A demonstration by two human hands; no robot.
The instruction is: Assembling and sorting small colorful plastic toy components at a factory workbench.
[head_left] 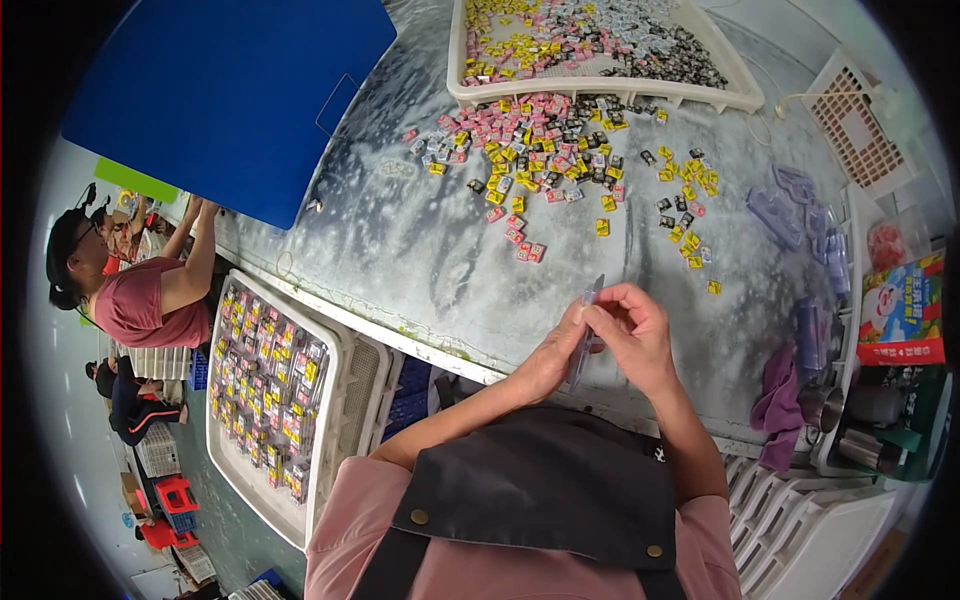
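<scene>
Both hands meet over the near edge of the table. Between them stands a thin, clear plastic piece (580,362), seen nearly edge-on; its exact kind is hard to make out. My left hand (552,358) grips it from the left side, fingers closed. My right hand (634,332) pinches it from the right with thumb and bent fingers. Beyond the hands, small square pieces in pink (537,252), yellow (602,228), black and white lie scattered over the grey table (420,270). More of them fill a large white tray (607,88) at the far side.
A big blue board (240,90) covers the far left. Clear purplish plastic pieces (775,215) lie at right, with a purple cloth (777,405) nearer. A white tray of packed pieces (262,497) stands lower left. Stacked white trays (800,530) stand lower right. Another person (150,300) works at left.
</scene>
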